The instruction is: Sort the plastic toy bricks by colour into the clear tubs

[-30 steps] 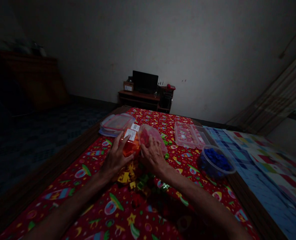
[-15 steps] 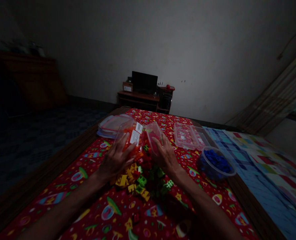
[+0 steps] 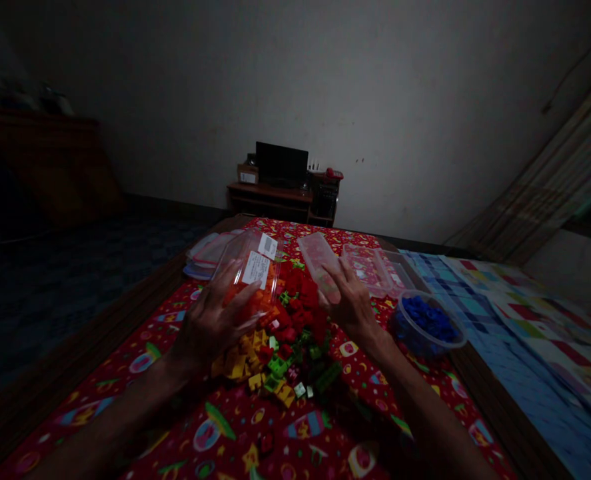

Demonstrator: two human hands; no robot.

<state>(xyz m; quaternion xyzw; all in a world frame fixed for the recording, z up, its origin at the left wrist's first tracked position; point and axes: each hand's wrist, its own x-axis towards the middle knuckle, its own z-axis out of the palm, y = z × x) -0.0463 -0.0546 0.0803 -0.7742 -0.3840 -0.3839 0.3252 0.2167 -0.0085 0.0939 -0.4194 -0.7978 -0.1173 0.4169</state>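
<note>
My left hand (image 3: 212, 323) is closed around the near side of a clear plastic box (image 3: 235, 250) with white labels; it is tilted. Orange toy bricks (image 3: 248, 303) show through its wall; whether all lie inside it I cannot tell. My right hand (image 3: 352, 307) grips a clear, shallow rectangular plastic piece (image 3: 315, 250), which looks like a lid, tilted up at the right of the pile. Between and below the hands lies a heap of red bricks (image 3: 300, 300), yellow bricks (image 3: 242, 357) and green bricks (image 3: 278, 367).
A round clear tub (image 3: 462, 340) of blue bricks stands at the right edge of the red patterned cloth (image 3: 215, 427). Clear trays (image 3: 368, 267) lie behind it. Several stacked lids (image 3: 195, 260) rest at the left edge. Beyond the table are a desk (image 3: 270, 192) and a bed (image 3: 515, 347).
The hands have moved apart: the left with the labelled box slightly left, the right with the clear piece to the right. More of the red and green bricks shows between them.
</note>
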